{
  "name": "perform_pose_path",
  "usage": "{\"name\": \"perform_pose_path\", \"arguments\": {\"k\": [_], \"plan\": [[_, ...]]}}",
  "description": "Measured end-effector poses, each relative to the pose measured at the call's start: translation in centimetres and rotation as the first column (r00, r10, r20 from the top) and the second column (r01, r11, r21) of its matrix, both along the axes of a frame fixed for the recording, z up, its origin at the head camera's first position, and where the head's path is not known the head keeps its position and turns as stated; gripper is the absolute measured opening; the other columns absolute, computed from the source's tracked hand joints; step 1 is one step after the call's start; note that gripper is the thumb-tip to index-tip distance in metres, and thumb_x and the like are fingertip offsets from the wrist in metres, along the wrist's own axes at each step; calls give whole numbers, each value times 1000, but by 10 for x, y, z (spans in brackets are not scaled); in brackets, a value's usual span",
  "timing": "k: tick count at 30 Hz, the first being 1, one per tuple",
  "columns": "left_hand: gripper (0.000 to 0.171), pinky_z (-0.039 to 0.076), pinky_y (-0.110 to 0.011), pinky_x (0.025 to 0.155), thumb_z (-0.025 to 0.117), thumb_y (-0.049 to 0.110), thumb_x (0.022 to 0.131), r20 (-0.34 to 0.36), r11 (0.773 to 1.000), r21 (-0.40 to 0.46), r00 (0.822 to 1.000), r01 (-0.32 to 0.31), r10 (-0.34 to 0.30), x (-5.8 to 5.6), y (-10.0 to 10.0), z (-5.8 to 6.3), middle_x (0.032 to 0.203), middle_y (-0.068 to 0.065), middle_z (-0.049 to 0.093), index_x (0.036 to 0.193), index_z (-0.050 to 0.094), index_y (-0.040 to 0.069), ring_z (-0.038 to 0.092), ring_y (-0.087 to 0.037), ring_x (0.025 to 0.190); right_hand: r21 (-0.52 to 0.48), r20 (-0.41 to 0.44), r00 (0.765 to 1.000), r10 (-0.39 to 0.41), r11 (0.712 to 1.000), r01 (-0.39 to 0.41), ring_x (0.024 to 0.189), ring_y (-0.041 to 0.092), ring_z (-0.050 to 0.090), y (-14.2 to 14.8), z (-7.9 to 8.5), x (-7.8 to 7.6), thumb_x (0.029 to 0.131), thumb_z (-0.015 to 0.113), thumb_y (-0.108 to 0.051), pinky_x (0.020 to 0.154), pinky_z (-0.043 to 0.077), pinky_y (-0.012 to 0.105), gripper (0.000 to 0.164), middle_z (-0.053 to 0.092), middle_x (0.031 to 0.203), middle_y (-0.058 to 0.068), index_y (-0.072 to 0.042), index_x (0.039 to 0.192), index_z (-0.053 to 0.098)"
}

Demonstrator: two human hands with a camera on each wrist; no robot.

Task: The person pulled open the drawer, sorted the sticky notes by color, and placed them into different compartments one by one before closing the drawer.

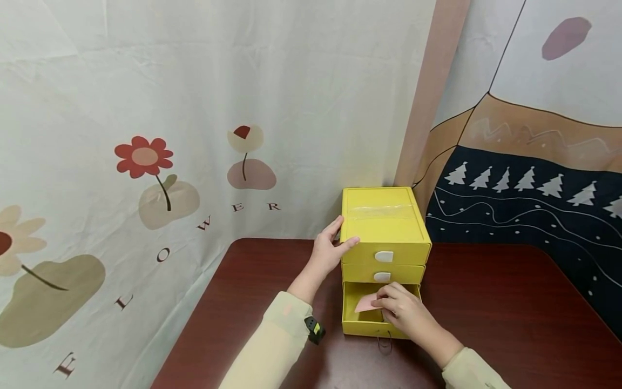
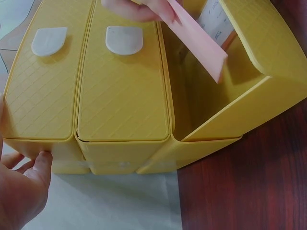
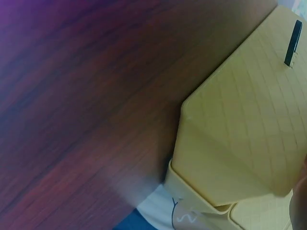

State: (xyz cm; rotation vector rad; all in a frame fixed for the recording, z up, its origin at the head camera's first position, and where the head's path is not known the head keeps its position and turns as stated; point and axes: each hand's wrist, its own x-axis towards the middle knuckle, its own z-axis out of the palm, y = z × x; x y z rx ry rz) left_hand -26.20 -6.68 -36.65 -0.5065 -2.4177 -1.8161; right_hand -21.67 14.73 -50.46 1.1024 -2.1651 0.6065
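Note:
A yellow three-drawer box [image 1: 384, 227] stands on the table, its bottom drawer [image 1: 357, 328] pulled out and the upper two closed. My left hand [image 1: 324, 253] rests on the box's upper left corner, thumb over the front edge and fingers along the side. Over the open drawer, my right hand [image 1: 403, 309] pinches a pink paper slip [image 1: 365, 303]. In the left wrist view the slip [image 2: 204, 48] slants across the drawer opening. A white printed piece [image 2: 217, 23] shows inside that drawer. The right wrist view shows mostly the drawer's front [image 3: 240, 120], with the fingers almost out of frame.
White tabs [image 1: 384, 256] mark the upper drawer fronts; a dark loop [image 1: 385, 343] sticks out from the bottom one. Clear tape [image 1: 381, 212] crosses the box top. The dark red wooden table [image 1: 495, 308] meets printed curtains [image 1: 301, 108] behind.

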Motion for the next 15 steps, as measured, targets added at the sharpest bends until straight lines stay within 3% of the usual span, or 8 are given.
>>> {"name": "perform_pose_path", "arguments": {"k": [5, 15], "plan": [[71, 35, -41, 108, 68, 15, 87, 5, 1000, -6, 1000, 3, -3, 0, 0, 0, 152, -17, 29, 144, 31, -5, 31, -27, 139, 13, -32, 999, 2, 1000, -2, 82, 10, 52, -8, 0, -3, 62, 80, 2, 67, 46, 18, 27, 59, 89, -6, -17, 82, 74], [70, 35, -43, 108, 68, 12, 87, -7, 1000, 27, 1000, 13, -13, -2, -1, -2, 151, -20, 29, 143, 31, -7, 32, -28, 139, 22, -30, 1000, -7, 1000, 8, 81, 10, 52, -15, 1, -4, 64, 79, 2, 64, 46, 18, 24, 59, 86, -7, -17, 79, 74]]}}
